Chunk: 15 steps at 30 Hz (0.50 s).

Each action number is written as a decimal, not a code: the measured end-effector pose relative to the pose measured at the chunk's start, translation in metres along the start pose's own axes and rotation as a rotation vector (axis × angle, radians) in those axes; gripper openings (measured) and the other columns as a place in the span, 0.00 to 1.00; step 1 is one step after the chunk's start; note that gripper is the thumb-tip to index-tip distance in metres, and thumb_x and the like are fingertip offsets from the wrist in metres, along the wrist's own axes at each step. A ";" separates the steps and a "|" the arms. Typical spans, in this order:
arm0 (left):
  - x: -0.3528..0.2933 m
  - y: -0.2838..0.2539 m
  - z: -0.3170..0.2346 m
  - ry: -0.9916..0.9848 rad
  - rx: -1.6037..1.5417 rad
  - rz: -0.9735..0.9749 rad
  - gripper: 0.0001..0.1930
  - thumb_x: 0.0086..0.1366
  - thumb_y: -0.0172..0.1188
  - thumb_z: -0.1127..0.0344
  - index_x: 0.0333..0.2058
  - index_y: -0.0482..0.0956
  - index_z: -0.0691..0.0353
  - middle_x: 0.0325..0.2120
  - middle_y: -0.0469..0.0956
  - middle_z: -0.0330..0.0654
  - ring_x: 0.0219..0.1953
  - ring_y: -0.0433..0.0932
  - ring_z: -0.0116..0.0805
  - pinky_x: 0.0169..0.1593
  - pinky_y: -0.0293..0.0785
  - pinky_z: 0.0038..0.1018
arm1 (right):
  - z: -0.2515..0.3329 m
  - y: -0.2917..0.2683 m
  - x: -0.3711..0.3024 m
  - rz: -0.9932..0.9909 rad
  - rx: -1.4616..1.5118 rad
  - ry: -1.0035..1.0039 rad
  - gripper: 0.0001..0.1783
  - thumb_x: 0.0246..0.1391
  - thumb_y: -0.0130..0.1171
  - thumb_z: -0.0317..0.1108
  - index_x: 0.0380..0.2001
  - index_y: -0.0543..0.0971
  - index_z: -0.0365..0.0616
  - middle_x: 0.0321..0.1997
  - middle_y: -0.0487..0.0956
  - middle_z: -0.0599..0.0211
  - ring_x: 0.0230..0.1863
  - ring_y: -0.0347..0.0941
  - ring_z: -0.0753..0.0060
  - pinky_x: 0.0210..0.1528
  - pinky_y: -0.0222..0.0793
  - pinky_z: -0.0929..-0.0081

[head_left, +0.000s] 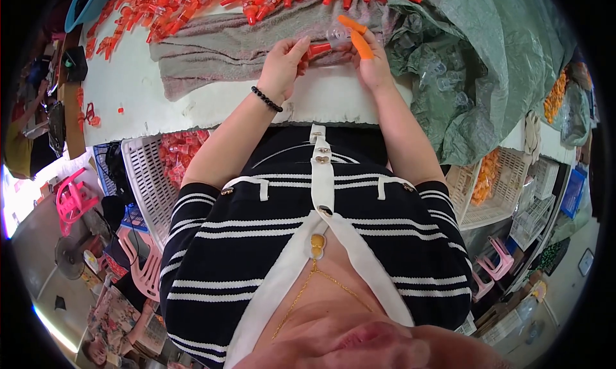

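Observation:
My left hand point(287, 62), below a black bead bracelet, is closed on a small red plastic part point(319, 49). A clear plastic cup-like piece point(338, 36) meets the red part's right end; whether the two are joined I cannot tell. Closed round the clear piece is my right hand point(373, 66), with orange finger covers on two fingers. Both hands are above a crumpled grey-brown towel point(212, 54) spread on the white table point(128, 115). Many red and clear pieces point(186, 9) lie heaped along the table's far side.
A green plastic sheet point(507, 61) covers the right, with clear pieces point(449, 80) in its folds. White baskets hold red parts point(183, 154) at left and orange parts point(486, 176) at right. A blue tray point(90, 6) is at the far left; pink stools point(142, 260) stand behind.

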State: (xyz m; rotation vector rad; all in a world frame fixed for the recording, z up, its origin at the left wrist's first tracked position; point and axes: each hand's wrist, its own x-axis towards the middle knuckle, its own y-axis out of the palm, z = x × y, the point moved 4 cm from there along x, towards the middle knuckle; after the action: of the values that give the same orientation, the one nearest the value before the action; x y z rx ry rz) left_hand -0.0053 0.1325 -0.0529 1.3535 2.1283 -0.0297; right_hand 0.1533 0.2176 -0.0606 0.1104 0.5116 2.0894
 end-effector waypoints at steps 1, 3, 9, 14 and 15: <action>-0.001 -0.003 0.000 -0.003 -0.008 -0.014 0.15 0.63 0.59 0.57 0.36 0.71 0.64 0.24 0.73 0.36 0.23 0.68 0.23 0.27 0.64 0.20 | 0.000 0.005 -0.002 0.018 0.080 0.038 0.19 0.63 0.47 0.42 0.53 0.71 0.46 0.44 0.75 0.72 0.40 0.71 0.83 0.41 0.67 0.83; -0.005 -0.008 0.000 -0.011 -0.018 -0.040 0.14 0.64 0.58 0.57 0.35 0.71 0.63 0.24 0.72 0.36 0.23 0.68 0.23 0.27 0.64 0.20 | 0.004 0.011 -0.005 0.075 0.063 0.066 0.18 0.62 0.49 0.40 0.52 0.71 0.46 0.44 0.75 0.72 0.40 0.72 0.82 0.40 0.68 0.82; -0.017 -0.008 -0.009 -0.059 -0.084 -0.014 0.12 0.66 0.55 0.57 0.37 0.72 0.60 0.26 0.73 0.35 0.24 0.68 0.24 0.28 0.65 0.20 | 0.016 0.020 -0.011 0.004 -0.159 -0.180 0.15 0.57 0.55 0.28 0.48 0.72 0.43 0.43 0.75 0.69 0.41 0.74 0.77 0.40 0.72 0.78; -0.018 -0.013 -0.008 -0.079 -0.170 0.060 0.10 0.67 0.53 0.59 0.38 0.72 0.59 0.27 0.73 0.35 0.25 0.68 0.24 0.29 0.65 0.20 | 0.031 0.039 -0.021 0.178 -0.529 -0.217 0.19 0.53 0.58 0.22 0.48 0.72 0.42 0.42 0.75 0.65 0.42 0.75 0.73 0.42 0.74 0.76; -0.018 -0.014 -0.008 -0.081 -0.170 0.059 0.10 0.67 0.53 0.59 0.38 0.72 0.59 0.27 0.73 0.35 0.25 0.68 0.24 0.29 0.65 0.20 | 0.032 0.046 -0.022 0.200 -0.579 -0.285 0.19 0.52 0.59 0.22 0.48 0.72 0.42 0.42 0.75 0.65 0.42 0.75 0.72 0.43 0.74 0.76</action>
State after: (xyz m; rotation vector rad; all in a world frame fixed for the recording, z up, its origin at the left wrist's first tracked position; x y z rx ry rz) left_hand -0.0150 0.1140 -0.0414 1.2927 1.9752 0.1158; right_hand 0.1380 0.1881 -0.0103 0.1213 -0.2924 2.2843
